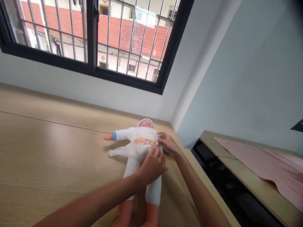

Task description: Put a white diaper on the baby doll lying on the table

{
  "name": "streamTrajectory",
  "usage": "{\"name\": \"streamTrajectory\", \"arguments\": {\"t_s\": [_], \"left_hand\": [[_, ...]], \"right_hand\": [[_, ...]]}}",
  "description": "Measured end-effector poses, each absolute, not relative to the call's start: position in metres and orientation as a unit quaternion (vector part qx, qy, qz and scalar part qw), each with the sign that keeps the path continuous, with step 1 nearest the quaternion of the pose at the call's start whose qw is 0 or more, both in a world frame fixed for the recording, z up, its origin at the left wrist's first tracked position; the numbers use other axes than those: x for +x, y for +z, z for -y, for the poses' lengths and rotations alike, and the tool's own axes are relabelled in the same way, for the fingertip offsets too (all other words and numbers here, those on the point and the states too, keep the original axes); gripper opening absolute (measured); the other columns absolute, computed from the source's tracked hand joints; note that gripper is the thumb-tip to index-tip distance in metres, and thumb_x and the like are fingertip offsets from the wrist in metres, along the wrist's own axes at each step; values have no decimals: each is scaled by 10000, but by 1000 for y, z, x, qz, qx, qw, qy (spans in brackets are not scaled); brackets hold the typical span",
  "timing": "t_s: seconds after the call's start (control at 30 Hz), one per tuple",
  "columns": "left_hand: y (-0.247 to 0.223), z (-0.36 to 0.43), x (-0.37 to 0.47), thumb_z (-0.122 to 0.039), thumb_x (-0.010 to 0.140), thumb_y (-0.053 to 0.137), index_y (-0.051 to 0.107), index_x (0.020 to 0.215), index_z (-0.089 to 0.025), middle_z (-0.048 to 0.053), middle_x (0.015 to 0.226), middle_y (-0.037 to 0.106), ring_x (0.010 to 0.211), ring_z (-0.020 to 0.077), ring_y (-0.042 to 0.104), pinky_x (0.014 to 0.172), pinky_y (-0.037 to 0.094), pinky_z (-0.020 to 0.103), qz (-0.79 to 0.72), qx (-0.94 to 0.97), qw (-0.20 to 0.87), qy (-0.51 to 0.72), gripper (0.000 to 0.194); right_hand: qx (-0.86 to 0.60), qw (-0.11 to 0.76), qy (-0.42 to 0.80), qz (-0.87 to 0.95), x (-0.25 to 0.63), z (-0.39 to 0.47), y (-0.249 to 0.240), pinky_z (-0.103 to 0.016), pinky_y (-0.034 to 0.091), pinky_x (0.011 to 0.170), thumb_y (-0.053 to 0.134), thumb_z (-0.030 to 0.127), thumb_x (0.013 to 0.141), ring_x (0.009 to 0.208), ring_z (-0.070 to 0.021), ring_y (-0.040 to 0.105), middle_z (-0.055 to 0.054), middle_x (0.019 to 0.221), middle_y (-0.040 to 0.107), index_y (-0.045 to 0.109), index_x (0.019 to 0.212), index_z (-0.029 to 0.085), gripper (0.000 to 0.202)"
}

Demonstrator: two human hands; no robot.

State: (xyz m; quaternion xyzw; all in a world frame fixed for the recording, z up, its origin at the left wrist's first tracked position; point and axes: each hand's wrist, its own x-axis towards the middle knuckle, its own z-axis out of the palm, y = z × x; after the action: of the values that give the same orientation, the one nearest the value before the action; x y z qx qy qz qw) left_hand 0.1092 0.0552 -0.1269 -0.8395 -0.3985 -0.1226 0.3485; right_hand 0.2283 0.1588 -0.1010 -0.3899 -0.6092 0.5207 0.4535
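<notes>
the baby doll (137, 148) lay face up on the wooden table (47, 151). the left hand (152, 165) pressed its diaper (145, 141) half-curled; the right hand (167, 142) pinched the diaper's side tab, best pulled snug and level.

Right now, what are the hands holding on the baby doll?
Both hands, left and right, pinch the diaper at the doll's waist.

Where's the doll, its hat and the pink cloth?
doll (138, 148): head view, on its white-suited belly.
hat (145, 120): head view, on its top.
pink cloth (267, 164): head view, on its flat middle.
</notes>
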Motion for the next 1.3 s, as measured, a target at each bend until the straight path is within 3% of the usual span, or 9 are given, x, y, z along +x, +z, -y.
{"name": "streamTrajectory", "arguments": {"t_s": [0.53,0.8,0.97,1.3], "left_hand": [[-122,-53,108,-478,895,545,682,986,-74,133,978,701,1168,341,537,1018,400,522,375,-852,338,-141,436],[-122,-52,105,-450,919,508,663,1010,-83,148,1036,673,1170,337,535,1004,411,517,383,-862,302,-136,409],[-120,-51,101,-522,904,494,649,1040,-137,142,1197,605,1190,374,508,1002,390,587,404,-858,279,-154,437],[-116,-51,100,-447,934,495,639,972,-156,100,1051,650,1220,297,451,1009,381,580,384,-881,239,-139,327]], "right_hand": [[-347,400,479,700,230,-149,-96,-231,446,577,527,128,635,637,-87,517,2,941,549,513,955,199,328],[-353,398,456,714,231,-151,-97,-244,459,583,538,133,648,632,-95,545,0,930,556,513,961,200,322],[-381,407,443,703,244,-150,-85,-261,468,585,542,140,633,626,-103,557,8,894,539,516,954,200,328],[-368,405,457,701,230,-148,-97,-242,470,614,570,129,656,671,-99,547,8,888,530,529,970,196,323]]}}
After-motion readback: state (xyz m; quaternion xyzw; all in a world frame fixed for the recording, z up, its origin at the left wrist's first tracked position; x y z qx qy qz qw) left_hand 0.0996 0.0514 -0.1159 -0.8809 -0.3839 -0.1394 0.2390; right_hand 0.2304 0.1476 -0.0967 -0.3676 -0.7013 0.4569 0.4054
